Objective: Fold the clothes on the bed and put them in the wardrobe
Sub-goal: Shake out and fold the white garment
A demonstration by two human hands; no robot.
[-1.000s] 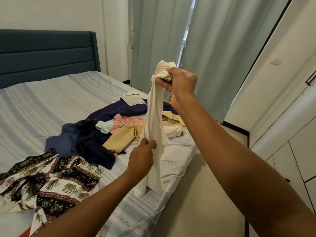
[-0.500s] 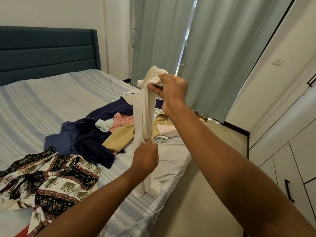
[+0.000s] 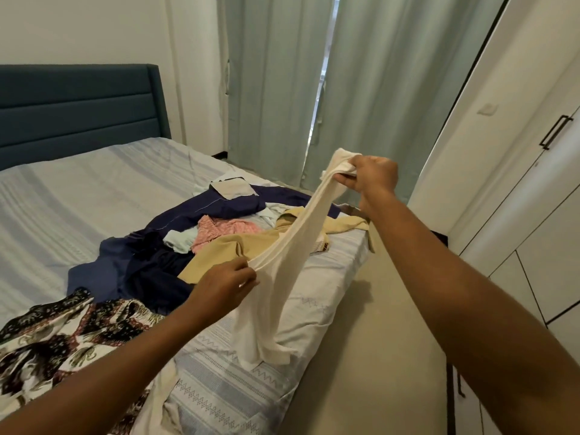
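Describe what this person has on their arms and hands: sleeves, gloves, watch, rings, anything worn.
Nothing worn shows. The left forearm and right forearm are bare to the picture's edge, no sleeve or cuff in view. The left hand and right hand are ungloved. Neither wrist has a watch or bracelet, and no ring shows on either hand, though some fingers are hidden.

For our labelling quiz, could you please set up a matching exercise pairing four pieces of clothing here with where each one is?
Things:
1. cream stretchy knit garment
2. navy blue cloth garment
3. pink patterned cloth piece
4. black-and-white elephant-print fabric

Places:
A. nearest, at lower left
B. small, on top of the pile's middle
C. held up, stretched in the air
D. spread widest, under the pile

Pairs: 1-C, 2-D, 3-B, 4-A
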